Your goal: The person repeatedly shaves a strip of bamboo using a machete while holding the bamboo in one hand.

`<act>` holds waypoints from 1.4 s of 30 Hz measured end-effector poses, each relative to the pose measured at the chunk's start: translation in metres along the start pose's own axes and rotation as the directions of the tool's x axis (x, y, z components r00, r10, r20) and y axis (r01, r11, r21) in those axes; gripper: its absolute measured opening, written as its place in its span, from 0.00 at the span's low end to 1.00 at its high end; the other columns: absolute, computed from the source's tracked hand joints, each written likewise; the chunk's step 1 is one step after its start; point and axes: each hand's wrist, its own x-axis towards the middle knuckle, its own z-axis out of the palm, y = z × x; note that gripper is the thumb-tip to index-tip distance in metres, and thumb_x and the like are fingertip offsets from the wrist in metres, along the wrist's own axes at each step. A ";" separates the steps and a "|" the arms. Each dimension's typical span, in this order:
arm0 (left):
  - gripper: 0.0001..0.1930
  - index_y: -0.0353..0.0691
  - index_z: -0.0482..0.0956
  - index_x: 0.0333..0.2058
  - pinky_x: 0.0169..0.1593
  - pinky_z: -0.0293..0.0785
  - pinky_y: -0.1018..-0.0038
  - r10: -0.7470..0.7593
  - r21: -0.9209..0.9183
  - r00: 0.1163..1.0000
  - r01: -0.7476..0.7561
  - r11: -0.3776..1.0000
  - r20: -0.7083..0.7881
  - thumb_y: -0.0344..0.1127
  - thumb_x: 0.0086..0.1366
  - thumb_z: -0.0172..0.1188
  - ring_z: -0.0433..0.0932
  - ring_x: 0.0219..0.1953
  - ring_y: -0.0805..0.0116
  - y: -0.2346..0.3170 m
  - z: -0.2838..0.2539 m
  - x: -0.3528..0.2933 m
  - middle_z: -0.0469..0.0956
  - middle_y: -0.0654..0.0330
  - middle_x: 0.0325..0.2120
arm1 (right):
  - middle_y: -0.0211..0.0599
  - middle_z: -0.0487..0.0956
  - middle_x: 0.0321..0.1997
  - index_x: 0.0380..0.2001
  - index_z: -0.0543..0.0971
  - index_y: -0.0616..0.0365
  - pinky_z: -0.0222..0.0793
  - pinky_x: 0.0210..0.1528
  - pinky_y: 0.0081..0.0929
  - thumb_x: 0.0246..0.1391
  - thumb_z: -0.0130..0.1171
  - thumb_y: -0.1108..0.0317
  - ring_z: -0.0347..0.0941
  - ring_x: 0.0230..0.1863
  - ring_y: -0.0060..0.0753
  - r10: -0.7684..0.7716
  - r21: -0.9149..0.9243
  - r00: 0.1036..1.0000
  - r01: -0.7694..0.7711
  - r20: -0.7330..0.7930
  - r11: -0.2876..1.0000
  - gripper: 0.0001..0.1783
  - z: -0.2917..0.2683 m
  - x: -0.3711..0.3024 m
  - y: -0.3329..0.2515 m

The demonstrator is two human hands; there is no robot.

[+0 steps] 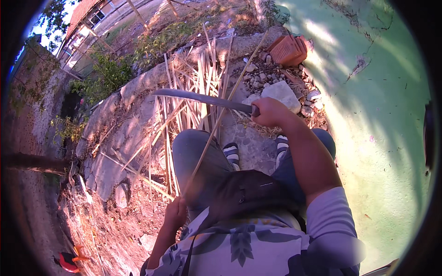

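Note:
My right hand (pixel 269 112) is closed round the handle of a machete (pixel 198 97). Its long, slightly curved grey blade points left, over the area beyond my knees. Down beside my left thigh, my left hand (pixel 176 212) is closed on the near end of a long, thin split-bamboo strip (pixel 202 154). The strip slants up and away to the right and crosses the blade near the handle; whether the two touch, I cannot tell. Several pale strips (pixel 195 87) lie in a loose heap on the ground ahead of my legs.
Stacked orange roof tiles (pixel 289 50), a pale stone block (pixel 281 95) and rubble lie ahead to the right. A green wall or slab (pixel 377 138) fills the right side. A stone ledge (pixel 110 110) curves along the left. At lower left is a red and black object (pixel 69 262).

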 end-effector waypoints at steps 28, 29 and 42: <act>0.20 0.34 0.73 0.31 0.28 0.68 0.53 -0.027 0.024 0.999 0.026 0.999 0.031 0.44 0.72 0.41 0.75 0.24 0.38 0.013 -0.006 0.001 0.73 0.42 0.17 | 0.45 0.81 0.30 0.30 0.80 0.54 0.73 0.38 0.44 0.43 0.62 0.63 0.78 0.35 0.50 -0.228 -0.046 0.970 0.232 0.083 0.972 0.10 0.028 -0.005 -0.061; 0.19 0.34 0.73 0.31 0.28 0.68 0.54 -0.009 0.053 1.000 0.009 0.999 0.010 0.44 0.72 0.42 0.76 0.23 0.40 0.018 -0.009 0.001 0.72 0.43 0.16 | 0.45 0.81 0.30 0.30 0.80 0.53 0.73 0.38 0.44 0.42 0.62 0.63 0.78 0.35 0.51 -0.293 -0.169 0.948 0.312 0.127 0.935 0.10 0.030 -0.005 -0.065; 0.19 0.34 0.74 0.30 0.28 0.70 0.55 -0.020 0.065 0.999 0.018 0.998 0.028 0.42 0.72 0.43 0.77 0.24 0.40 0.014 -0.008 0.002 0.74 0.44 0.17 | 0.40 0.82 0.30 0.34 0.80 0.57 0.73 0.38 0.36 0.42 0.67 0.62 0.79 0.33 0.39 0.105 0.282 0.994 -0.093 -0.030 0.955 0.16 0.026 0.008 -0.004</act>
